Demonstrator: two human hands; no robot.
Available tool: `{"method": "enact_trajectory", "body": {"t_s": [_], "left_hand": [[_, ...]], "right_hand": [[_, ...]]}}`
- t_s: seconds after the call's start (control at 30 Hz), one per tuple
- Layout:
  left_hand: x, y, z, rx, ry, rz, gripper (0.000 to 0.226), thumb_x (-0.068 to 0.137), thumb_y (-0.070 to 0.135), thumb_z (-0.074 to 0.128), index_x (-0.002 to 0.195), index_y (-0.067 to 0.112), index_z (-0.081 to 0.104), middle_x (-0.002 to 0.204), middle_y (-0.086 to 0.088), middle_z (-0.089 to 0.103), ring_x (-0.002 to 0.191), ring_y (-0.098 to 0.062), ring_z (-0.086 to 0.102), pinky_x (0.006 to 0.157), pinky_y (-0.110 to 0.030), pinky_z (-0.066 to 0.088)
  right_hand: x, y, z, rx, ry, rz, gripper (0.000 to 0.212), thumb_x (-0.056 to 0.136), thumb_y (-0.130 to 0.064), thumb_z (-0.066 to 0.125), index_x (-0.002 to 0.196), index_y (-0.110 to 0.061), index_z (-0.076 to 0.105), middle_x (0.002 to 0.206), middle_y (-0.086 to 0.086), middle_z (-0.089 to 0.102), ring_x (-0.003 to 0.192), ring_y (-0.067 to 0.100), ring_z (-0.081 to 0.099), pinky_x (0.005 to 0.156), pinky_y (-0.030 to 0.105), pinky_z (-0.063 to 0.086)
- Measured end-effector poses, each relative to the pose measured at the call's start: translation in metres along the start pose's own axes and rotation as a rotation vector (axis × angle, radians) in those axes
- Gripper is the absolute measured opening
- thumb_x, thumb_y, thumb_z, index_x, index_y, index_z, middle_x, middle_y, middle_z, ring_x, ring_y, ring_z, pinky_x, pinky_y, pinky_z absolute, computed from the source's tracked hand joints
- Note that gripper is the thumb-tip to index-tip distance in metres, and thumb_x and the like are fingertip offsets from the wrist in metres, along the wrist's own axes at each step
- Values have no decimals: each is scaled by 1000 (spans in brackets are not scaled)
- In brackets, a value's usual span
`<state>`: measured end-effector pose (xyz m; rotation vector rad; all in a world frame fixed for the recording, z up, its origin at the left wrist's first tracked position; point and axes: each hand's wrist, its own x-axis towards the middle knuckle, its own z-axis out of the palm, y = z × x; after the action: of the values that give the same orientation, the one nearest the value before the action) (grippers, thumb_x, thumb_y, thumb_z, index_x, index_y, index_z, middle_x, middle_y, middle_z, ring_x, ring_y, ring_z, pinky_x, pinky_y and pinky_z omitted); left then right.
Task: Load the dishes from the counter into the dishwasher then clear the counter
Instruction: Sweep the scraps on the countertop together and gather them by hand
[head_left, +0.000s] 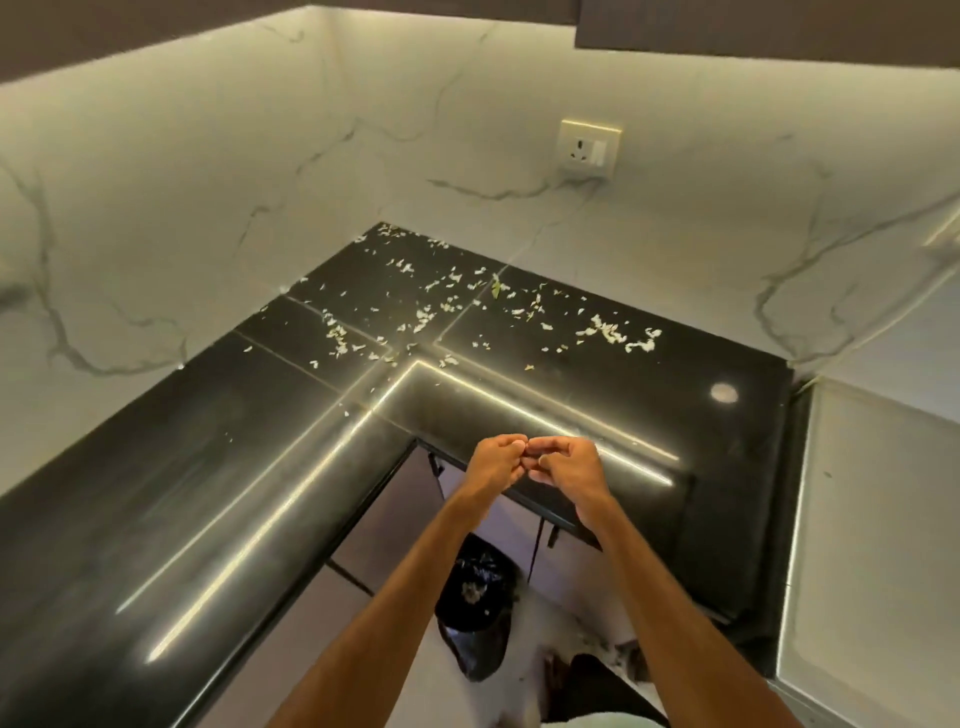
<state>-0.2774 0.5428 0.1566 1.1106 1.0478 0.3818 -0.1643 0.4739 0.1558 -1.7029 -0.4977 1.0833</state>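
A black L-shaped counter (156, 493) fills the corner, with no dishes on it. Several pale food scraps (431, 312) lie scattered over its far corner, and a small green leaf (496, 287) lies among them. My left hand (491, 462) and my right hand (569, 467) are held together over the counter's inner front edge, fingers curled and fingertips touching each other. Whether a tiny scrap is pinched between them cannot be seen. Below my arms on the floor stands a bin lined with a black bag (475, 597), with scraps inside.
White marbled walls close in the corner, with a socket (588, 149) on the right wall. A white appliance top (872, 545) adjoins the counter at the right. Dark cupboards hang overhead. Pale cabinet fronts (395, 519) run under the counter.
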Motion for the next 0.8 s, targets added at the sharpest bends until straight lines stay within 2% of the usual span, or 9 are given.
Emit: {"method": "enact_trajectory", "body": {"t_s": [0.1,0.27,0.4,0.47,0.53,0.57,0.67,0.73,0.8], "left_hand": [[20,14,16,-15,-25,-23,26,102,2,49,86,13,66,81,-8,64,74,-17,61,68,-22,49],[55,29,29,50,37,21,18,98,9,57,89,17,70,97,-14,69,92,-21,65,93,-36,53],[76,27,31,280,153,60,11,93,21,62,98,23,72,103,-6,74,103,-23,69,99,-42,55],[81,26,33,452,192,94,23,94,21,63,116,16,69,117,-5,70,111,-21,65,103,-36,50],[88,22,33,618,207,148,37,96,20,62,130,6,60,132,-10,61,124,-24,56,107,-32,41],[92,18,33,687,211,170,42,97,20,62,135,3,54,139,-13,55,132,-26,49,110,-32,35],[102,3,32,852,180,198,63,98,24,61,149,-2,34,161,-23,21,153,-34,11,123,-39,16],[111,-6,30,980,146,169,79,98,32,60,156,-1,18,165,-25,-5,154,-38,-8,125,-44,6],[121,-12,26,1165,109,148,92,99,43,57,159,0,2,162,-26,-22,151,-42,-18,124,-47,-2]], "right_hand": [[18,-8,-20,-4,43,13,35,88,18,49,96,-6,73,98,13,77,87,23,76,75,33,64],[62,-17,-48,-100,126,-1,26,88,10,56,101,-1,74,90,9,73,74,16,69,68,31,60],[92,-20,-63,-284,223,-16,29,84,2,59,104,-9,77,95,8,75,81,18,68,75,32,56],[101,-18,-71,-355,243,-25,34,83,3,59,107,-13,75,104,7,74,87,19,67,73,25,55],[111,-10,-79,-415,227,-32,38,82,4,61,114,-13,73,114,6,70,90,19,66,64,18,53],[115,-6,-83,-442,215,-38,41,80,5,63,117,-13,71,119,5,68,94,20,67,65,20,55],[126,5,-98,-538,226,-41,50,77,1,67,125,-12,66,131,7,65,109,29,66,93,39,56],[129,11,-107,-623,218,-45,55,80,-3,69,134,-7,58,136,12,60,123,31,57,105,39,46],[130,17,-112,-728,186,-33,65,84,-13,73,143,-3,47,153,19,41,145,35,35,118,38,30]]}}
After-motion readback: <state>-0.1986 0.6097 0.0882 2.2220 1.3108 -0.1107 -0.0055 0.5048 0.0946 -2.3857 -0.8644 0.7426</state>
